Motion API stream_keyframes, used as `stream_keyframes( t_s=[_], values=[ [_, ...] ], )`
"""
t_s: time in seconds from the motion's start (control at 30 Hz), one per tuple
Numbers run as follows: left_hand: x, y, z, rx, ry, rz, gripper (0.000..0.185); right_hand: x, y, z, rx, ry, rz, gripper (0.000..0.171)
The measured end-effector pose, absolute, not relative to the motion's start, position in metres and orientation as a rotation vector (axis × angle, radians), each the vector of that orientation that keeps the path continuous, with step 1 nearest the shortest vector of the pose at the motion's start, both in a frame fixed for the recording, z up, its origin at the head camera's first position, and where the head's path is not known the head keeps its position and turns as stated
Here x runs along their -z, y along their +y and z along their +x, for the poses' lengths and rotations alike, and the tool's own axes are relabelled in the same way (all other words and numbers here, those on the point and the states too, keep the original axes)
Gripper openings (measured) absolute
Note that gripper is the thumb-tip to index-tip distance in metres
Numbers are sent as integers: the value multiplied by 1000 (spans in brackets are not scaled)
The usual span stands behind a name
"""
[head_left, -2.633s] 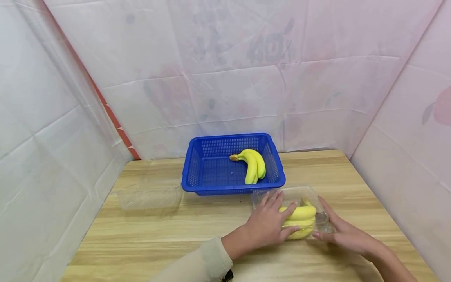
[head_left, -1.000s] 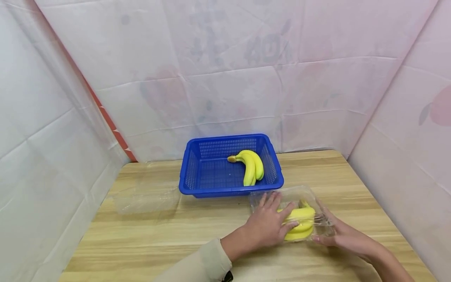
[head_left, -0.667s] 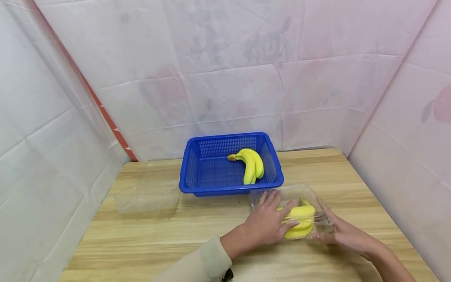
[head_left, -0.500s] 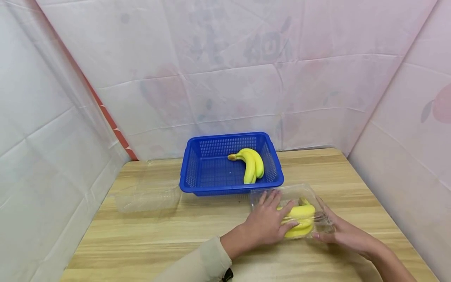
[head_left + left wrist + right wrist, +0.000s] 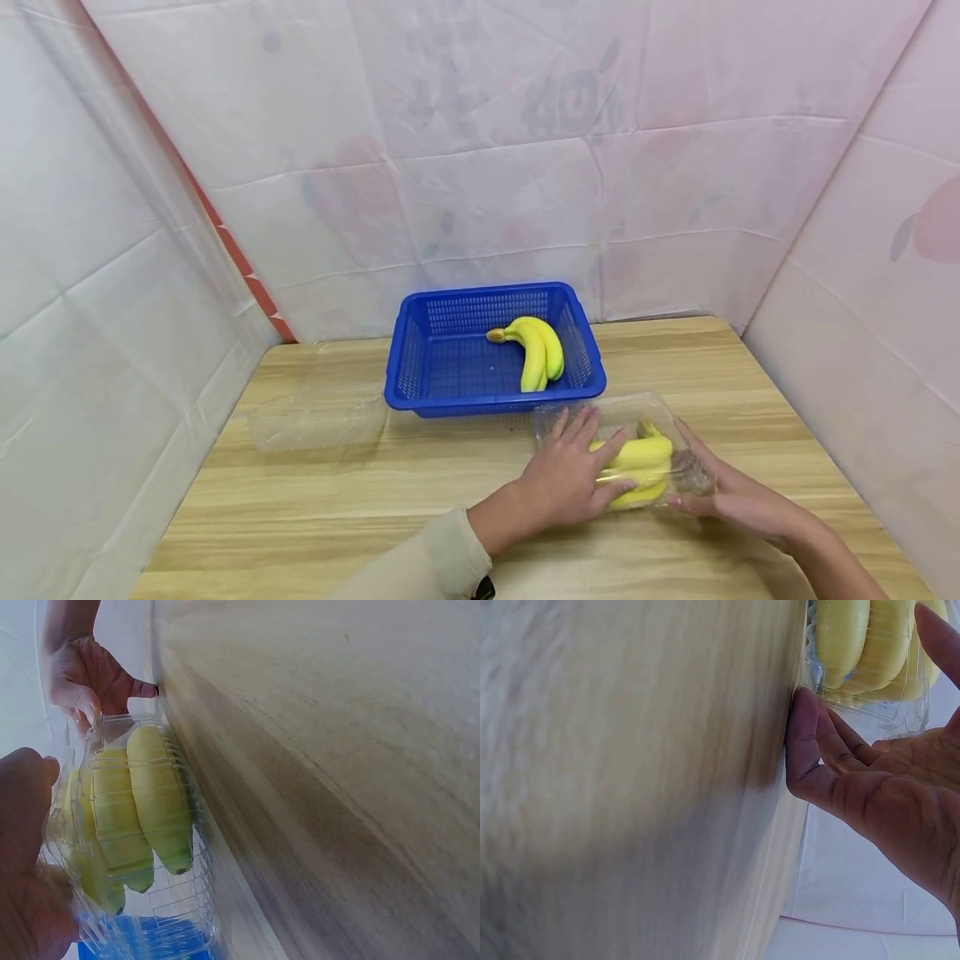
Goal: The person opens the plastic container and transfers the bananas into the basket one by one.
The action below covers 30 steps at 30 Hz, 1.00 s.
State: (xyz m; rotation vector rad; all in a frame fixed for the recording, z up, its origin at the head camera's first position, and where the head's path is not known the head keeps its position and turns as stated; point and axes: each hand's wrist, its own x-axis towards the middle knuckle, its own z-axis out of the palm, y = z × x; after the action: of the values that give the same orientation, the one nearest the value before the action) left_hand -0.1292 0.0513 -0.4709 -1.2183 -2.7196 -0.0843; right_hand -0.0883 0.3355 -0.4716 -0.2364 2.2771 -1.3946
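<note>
A clear plastic container (image 5: 643, 405) with yellow bananas (image 5: 637, 454) inside sits on the table, right of centre. My left hand (image 5: 562, 477) rests on its left part with spread, straight fingers. At the right end, my right hand (image 5: 750, 504) spans the container between thumb and fingers. In the left wrist view, the bananas (image 5: 157, 799) show through the ribbed clear wall, with the right hand (image 5: 94, 679) beyond. In the right wrist view, bent fingers (image 5: 804, 724) touch the container's lower corner. My left palm hides part of the lid.
Behind the container stands a blue plastic basket (image 5: 487, 403) holding another bunch of bananas (image 5: 534, 354) at its right side. A second clear plastic container (image 5: 315, 429) sits at the left of the wooden table (image 5: 375, 508). Pale cloth sheets (image 5: 495, 200) hang around the table.
Both hands stay at nearly the same spots on the container. The clear lid's edge over the bananas shifts only slightly under the hands. The basket and the left container have not moved.
</note>
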Motion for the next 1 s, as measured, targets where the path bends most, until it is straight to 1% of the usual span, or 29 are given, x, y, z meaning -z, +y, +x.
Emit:
stream_keyframes(
  t_s=[0.17,1.0],
  values=[
    [471,50,-128,97,-2710,-1225,69,472,336,-88,1416,2270,-268,116],
    [469,49,-129,114,-2687,-1232,66,472,338,-86,1423,2304,-251,118]
  ],
)
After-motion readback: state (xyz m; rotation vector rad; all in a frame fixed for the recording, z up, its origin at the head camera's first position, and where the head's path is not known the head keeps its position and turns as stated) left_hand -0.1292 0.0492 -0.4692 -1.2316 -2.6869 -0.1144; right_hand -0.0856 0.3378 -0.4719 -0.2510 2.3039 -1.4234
